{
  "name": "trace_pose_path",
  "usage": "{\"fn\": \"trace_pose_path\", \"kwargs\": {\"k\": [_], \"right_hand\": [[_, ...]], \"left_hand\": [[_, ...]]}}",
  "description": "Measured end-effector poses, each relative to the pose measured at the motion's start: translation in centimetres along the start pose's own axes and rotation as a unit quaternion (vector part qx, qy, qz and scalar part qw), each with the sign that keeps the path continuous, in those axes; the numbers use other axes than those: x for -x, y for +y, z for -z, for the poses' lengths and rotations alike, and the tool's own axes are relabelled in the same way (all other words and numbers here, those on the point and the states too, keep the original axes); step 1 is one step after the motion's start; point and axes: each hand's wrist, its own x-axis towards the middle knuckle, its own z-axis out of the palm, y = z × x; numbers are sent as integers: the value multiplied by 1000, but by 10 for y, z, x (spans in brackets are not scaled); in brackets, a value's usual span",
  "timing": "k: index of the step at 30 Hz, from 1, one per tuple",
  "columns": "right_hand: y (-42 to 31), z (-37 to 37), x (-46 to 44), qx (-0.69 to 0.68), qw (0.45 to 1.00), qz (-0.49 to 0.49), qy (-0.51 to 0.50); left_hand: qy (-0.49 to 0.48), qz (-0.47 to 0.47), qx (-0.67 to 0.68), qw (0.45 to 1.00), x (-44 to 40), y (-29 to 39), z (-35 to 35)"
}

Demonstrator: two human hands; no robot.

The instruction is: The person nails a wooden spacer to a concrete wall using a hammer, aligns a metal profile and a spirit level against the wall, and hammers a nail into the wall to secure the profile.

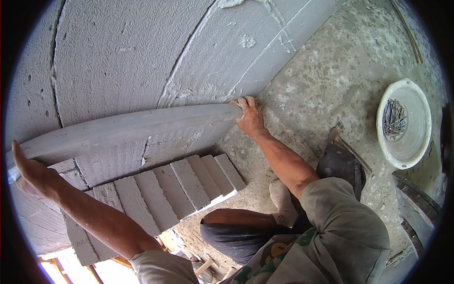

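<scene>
A long grey straightedge bar lies against the grey block wall, running from the far left towards the middle; the lens makes it look bowed. My right hand grips its right end, with the fingers curled over the top corner close to the floor. At the opposite end, my left hand clasps the bar, its fingers reaching up over the face. Part of the left grip is hidden behind the hand itself. Below the bar stands a row of grey blocks, which my left forearm crosses.
A white basin holding many nails sits on the concrete floor at right. A hammer lies by my shoe. A thin wooden strip is at top right. Dark-edged containers stand lower right.
</scene>
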Motion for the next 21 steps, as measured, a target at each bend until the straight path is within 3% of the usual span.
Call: {"fn": "trace_pose_path", "kwargs": {"k": [9, 21], "right_hand": [[-7, 21, 5, 43, 999, -27, -14], [82, 100, 45, 170, 970, -158, -74]], "left_hand": [[29, -54, -20, 998, -5, -12, -3], [36, -52, -70, 995, 18, 16, -2]]}}
